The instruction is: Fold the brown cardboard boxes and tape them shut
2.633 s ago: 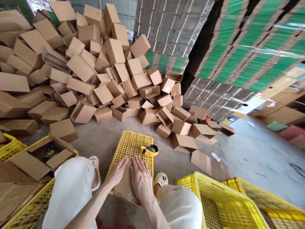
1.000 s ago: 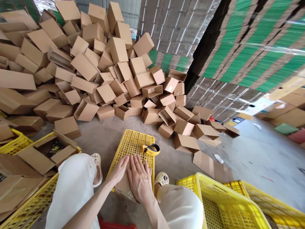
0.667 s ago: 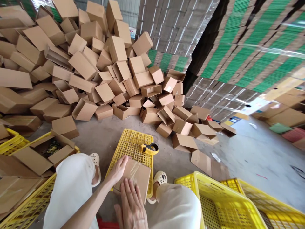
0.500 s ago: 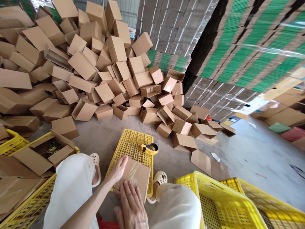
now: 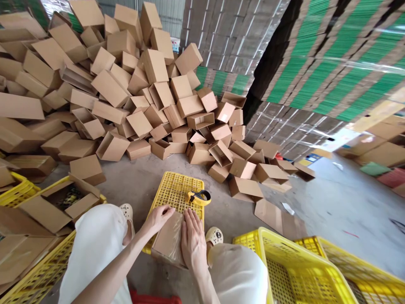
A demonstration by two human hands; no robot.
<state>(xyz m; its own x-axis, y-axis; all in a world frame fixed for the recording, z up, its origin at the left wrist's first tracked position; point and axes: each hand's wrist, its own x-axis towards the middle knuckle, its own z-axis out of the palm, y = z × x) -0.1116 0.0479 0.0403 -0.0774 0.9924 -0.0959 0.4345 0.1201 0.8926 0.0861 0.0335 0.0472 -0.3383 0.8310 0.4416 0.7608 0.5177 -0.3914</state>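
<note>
A small cardboard box [image 5: 169, 238] with clear tape across it rests on an upturned yellow plastic crate [image 5: 169, 185] between my knees. My left hand [image 5: 160, 219] grips the far left corner of the box with its fingers bent over the edge. Flat along the taped right side lies my right hand [image 5: 193, 236], fingers stretched out and close together. Just beyond my fingertips, a yellow-and-black tape dispenser [image 5: 199, 197] sits on the crate. The underside of the box is hidden.
A large heap of cardboard boxes [image 5: 136, 97] spreads ahead. Yellow crates [image 5: 284, 270] stand at my right. At my left, an opened carton [image 5: 68, 198] with dark contents sits in another crate. Stacks of flat cardboard [image 5: 322, 63] rise behind.
The box has turned on the crate and its taped face has shifted. My right hand has moved forward from its near side to its right side; my left hand has shifted slightly.
</note>
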